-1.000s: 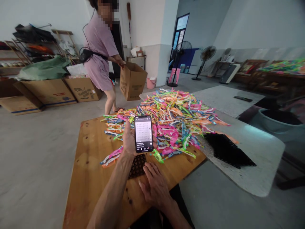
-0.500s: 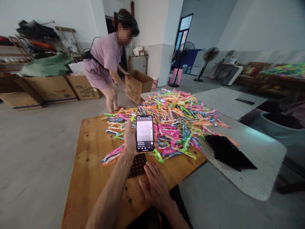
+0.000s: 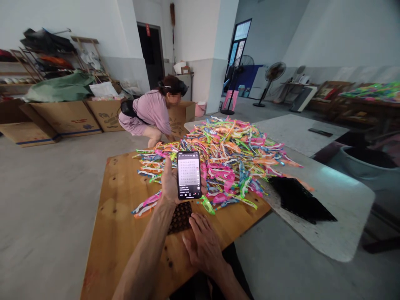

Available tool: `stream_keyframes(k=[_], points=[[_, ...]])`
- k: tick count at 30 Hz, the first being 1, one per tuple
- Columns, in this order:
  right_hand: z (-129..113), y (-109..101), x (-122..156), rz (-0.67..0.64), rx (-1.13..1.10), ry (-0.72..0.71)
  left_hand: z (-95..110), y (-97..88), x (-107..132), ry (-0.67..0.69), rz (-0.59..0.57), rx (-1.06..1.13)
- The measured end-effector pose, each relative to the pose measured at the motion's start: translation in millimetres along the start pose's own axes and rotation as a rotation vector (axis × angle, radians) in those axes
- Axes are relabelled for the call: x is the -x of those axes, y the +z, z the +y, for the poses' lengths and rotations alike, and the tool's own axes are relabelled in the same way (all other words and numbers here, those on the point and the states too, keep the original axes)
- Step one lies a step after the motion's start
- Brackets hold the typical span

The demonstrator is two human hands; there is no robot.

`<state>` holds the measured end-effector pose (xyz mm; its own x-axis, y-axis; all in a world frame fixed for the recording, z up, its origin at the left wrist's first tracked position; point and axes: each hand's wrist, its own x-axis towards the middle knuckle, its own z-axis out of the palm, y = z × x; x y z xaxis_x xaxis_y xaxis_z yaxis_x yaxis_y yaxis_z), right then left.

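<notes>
My left hand [image 3: 170, 181] is closed round a smartphone [image 3: 188, 175], holding it upright with its lit screen facing me. On the screen are rows of dark characters on a pale page. My right hand [image 3: 204, 239] lies flat on the wooden table [image 3: 125, 246], fingers stretched out and holding nothing. Its fingertips reach the edge of a dark patterned sheet [image 3: 180, 216], partly hidden under my left wrist and the phone. Behind the phone spreads a heap of brightly coloured plastic glasses [image 3: 225, 146]. One green pair [image 3: 207, 205] lies close to the phone.
A black flat sheet [image 3: 300, 200] lies on the pale tabletop [image 3: 350, 200] at right. Beyond the heap a person [image 3: 153, 108] in pink crouches beside a cardboard box [image 3: 184, 114]. More cardboard boxes [image 3: 73, 118] line the left wall. A standing fan [image 3: 275, 71] is farther back.
The person in pink has crouched lower, and the cardboard box has moved down and stands more upright. My hands and the phone have hardly moved.
</notes>
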<state>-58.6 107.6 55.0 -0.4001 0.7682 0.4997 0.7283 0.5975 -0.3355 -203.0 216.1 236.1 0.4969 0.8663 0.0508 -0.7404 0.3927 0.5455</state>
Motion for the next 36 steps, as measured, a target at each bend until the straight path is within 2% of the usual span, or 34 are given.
stream_keyframes(k=[8, 18, 36], points=[[-2.6, -5.8, -4.4, -0.004, -0.018, 0.009, 0.1, 2.5, 0.8, 0.000, 0.002, 0.037], [-2.6, -3.2, -2.7, -0.007, 0.003, -0.002, 0.1, 8.3, 0.5, -0.032, 0.035, 0.061], [-2.0, -2.3, -1.9, 0.009, 0.012, -0.017, 0.3, 6.0, 0.2, -0.025, 0.026, 0.067]])
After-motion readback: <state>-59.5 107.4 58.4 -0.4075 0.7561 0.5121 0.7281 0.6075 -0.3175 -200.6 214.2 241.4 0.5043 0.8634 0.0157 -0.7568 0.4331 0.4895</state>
